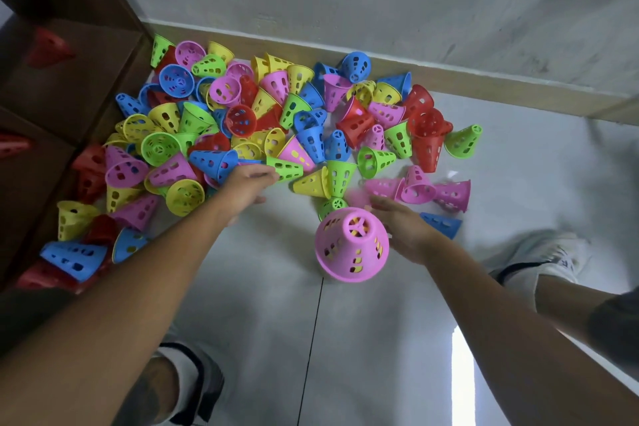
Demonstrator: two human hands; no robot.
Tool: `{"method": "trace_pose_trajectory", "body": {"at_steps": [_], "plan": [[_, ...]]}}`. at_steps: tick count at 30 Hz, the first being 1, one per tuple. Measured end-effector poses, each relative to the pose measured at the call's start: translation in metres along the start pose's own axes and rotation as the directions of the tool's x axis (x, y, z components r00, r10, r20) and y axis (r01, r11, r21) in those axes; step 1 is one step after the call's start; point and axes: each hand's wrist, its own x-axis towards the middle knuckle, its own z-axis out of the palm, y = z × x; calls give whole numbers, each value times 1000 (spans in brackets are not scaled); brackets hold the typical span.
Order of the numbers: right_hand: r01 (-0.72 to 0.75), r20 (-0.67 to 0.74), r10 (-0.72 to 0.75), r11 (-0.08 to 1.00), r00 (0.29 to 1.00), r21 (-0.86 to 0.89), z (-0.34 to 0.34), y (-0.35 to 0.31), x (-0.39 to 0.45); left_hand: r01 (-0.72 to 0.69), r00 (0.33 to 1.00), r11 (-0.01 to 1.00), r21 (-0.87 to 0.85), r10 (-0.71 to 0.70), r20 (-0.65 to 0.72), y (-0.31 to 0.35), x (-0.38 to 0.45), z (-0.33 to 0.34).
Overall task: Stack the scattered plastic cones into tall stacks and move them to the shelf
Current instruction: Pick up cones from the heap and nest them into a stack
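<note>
Several plastic cones in pink, yellow, green, blue and red lie heaped on the grey floor (518, 183) against the wall. A short stack topped by a pink cone (352, 245) stands upright in front of the heap, with yellow showing through its holes. My right hand (403, 226) is just right of this stack, fingers stretched toward a blurred pink cone (380, 187); I cannot tell whether it touches either. My left hand (246, 185) reaches into the heap, its straight fingertips at a lying green cone (288, 169). The brown shelf (69, 90) stands at the left.
Red cones (48, 47) sit on the shelf boards. A wooden skirting board (484, 83) runs along the wall behind the heap. My two shoes (543, 259) stand on the floor near the bottom. A lone blue cone (442, 223) lies right of my right hand.
</note>
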Motion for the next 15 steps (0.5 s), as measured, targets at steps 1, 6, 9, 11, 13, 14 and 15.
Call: {"method": "trace_pose_trajectory", "body": {"at_steps": [1, 6, 9, 11, 13, 14, 15], "plan": [[-1, -12, 1, 1000, 1000, 22, 1, -1, 1, -3, 999, 1000, -30, 2, -32, 2, -1, 0], [31, -53, -27, 997, 998, 64, 4, -10, -2, -79, 984, 989, -122, 58, -166, 16, -12, 0], [66, -72, -58, 991, 996, 114, 1, -16, -7, -114, 983, 980, -162, 87, -163, 25, -22, 1], [105, -87, -95, 987, 992, 124, -1, -22, -13, -113, 989, 972, -204, 90, -118, 31, -30, 2], [154, -115, -140, 980, 984, 124, -5, -27, -19, -99, 995, 958, -270, 90, -46, 39, -39, 5], [176, -137, -158, 976, 978, 129, -7, -29, -21, -93, 995, 947, -308, 99, 1, 43, -44, 6], [194, -157, -171, 970, 973, 146, -10, -32, -24, -87, 992, 932, -351, 112, 51, 48, -48, 8]]}}
